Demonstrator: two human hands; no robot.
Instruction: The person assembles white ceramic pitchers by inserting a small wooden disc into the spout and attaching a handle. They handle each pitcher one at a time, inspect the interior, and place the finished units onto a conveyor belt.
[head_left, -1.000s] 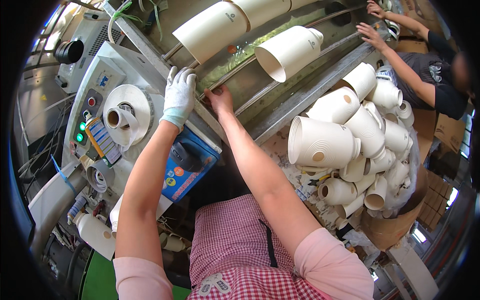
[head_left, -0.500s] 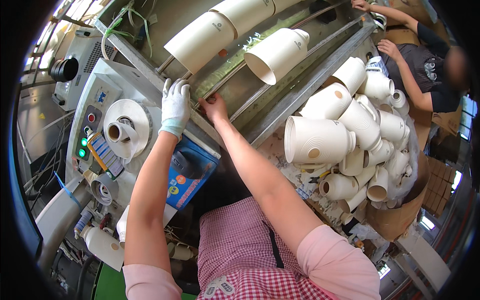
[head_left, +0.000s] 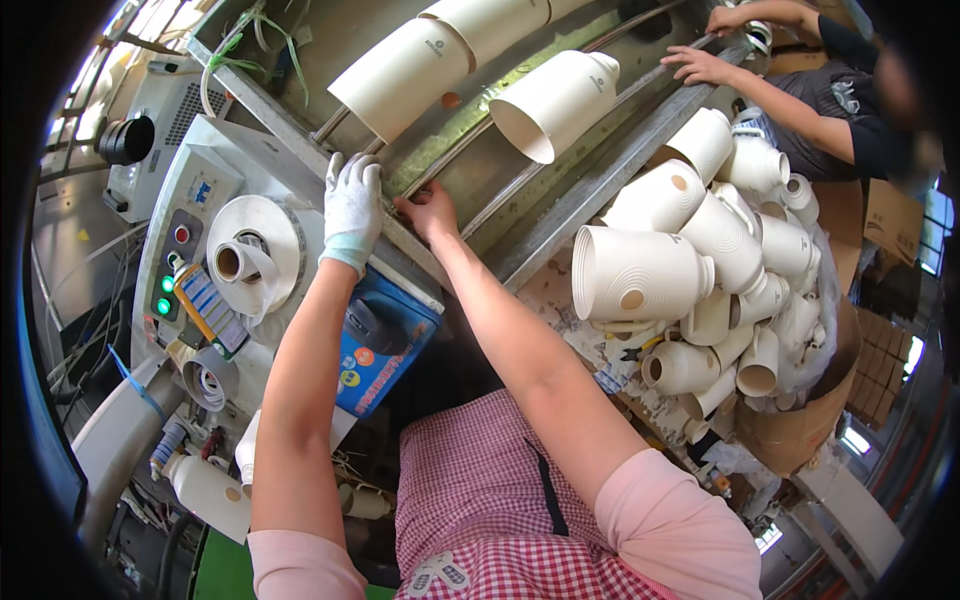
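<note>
My left hand (head_left: 353,212), in a white glove with a pale green cuff, lies over the near rim of a metal trough (head_left: 290,140). Its fingers are stretched out and hold nothing visible. Beside it my bare right hand (head_left: 430,213) is curled on the same rim, near the end of a metal rod (head_left: 455,160); its fingertips are partly hidden. Beyond my hands, a cream bottle-shaped shell (head_left: 555,105) lies on its side over the rods, its wide mouth toward me. More cream shells (head_left: 405,80) lie in a row to its left.
At the right, cream shells and jugs (head_left: 645,272) are heaped by a cardboard box (head_left: 800,430). A co-worker's hand (head_left: 700,66) rests on the trough's far right edge. To my left stand a label roll (head_left: 285,235), a machine with green lights (head_left: 165,290) and a blue box (head_left: 385,375).
The co-worker's nearer hand has moved left onto the trough's edge, and that person's body has shifted. My hands stay at the rim with hardly any movement.
</note>
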